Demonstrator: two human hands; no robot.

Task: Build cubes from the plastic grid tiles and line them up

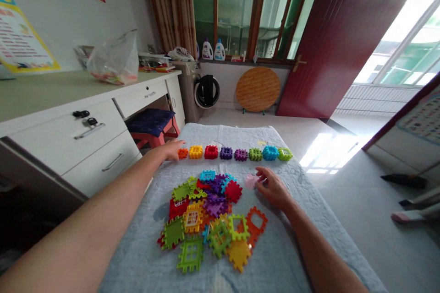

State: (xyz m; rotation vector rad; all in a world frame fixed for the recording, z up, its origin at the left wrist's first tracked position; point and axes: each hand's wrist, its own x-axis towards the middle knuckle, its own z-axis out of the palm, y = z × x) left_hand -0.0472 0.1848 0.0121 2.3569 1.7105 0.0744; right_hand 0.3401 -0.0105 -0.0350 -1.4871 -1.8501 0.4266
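Centre: eight assembled cubes (227,153), rowed. Lower centre: panels (215,207), loose. Left hand (171,150): at orange cube (183,153), grip unclear. Right hand (274,188): half-open.

**Blocks (226,153) and flat pieces (216,207) on a cloth-covered table (275,261)**

Eight blocks form a row; the left hand (172,150) is at the orange end block (183,153). The right hand (273,187), fingers loosely curved, lies beside the heaped pieces. Beyond: washing machine (192,91), round wooden board (257,89), red door (318,46).

Bare left forearm (113,206) and right forearm (314,240), tapering to a bare left hand (171,150) and right hand (273,187)
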